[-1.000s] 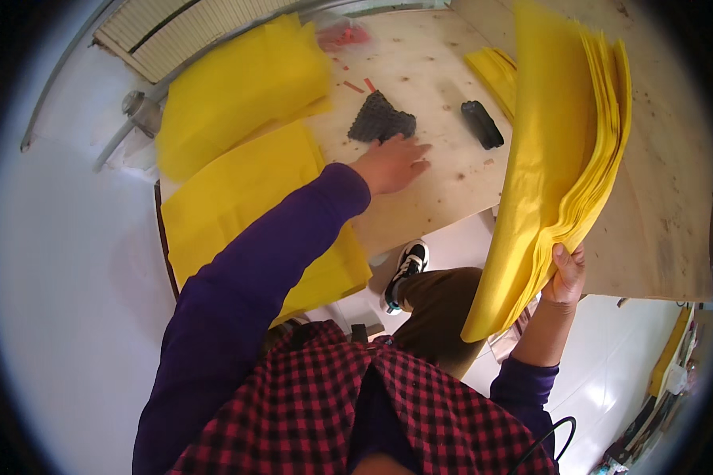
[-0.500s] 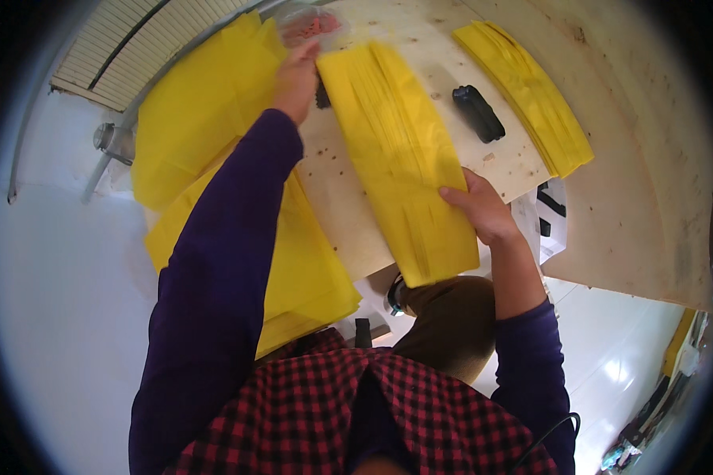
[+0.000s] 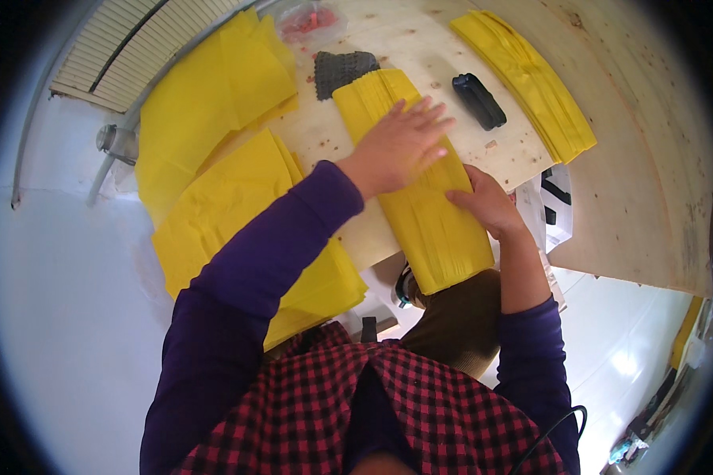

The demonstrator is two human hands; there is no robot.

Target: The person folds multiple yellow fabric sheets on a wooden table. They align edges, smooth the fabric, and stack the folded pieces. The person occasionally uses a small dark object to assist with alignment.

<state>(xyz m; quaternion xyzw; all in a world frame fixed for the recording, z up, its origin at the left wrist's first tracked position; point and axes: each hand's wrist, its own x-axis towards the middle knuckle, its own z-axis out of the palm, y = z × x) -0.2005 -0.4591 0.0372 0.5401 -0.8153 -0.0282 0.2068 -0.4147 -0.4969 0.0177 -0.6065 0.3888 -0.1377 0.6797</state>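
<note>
A long folded bundle of yellow fabric (image 3: 437, 229) lies slantwise in front of me, its near end reaching past the table edge above my knee. My left hand (image 3: 402, 146) is over the bundle's upper half, fingers stretched out and apart; whether the palm touches the fabric I cannot tell. My right hand (image 3: 487, 202) grips the bundle's right edge, thumb on top and the fingers hidden beneath. Just beyond the bundle's far end is a dark grey knitted cloth (image 3: 342, 71), partly covered by it.
Loose yellow sheets (image 3: 206, 103) and a nearer yellow stack (image 3: 230, 198) lie at the left. A black oblong object (image 3: 478, 101) rests right of the bundle. Another folded yellow bundle (image 3: 531, 91) is at the far right. A clear bag with red pieces (image 3: 309, 24) sits at the back.
My left hand has left the bundle's far corner and come nearer, over the fabric, fingers spread. The bundle has shifted slightly toward me and right, looks narrower, and the grey cloth is now uncovered.
</note>
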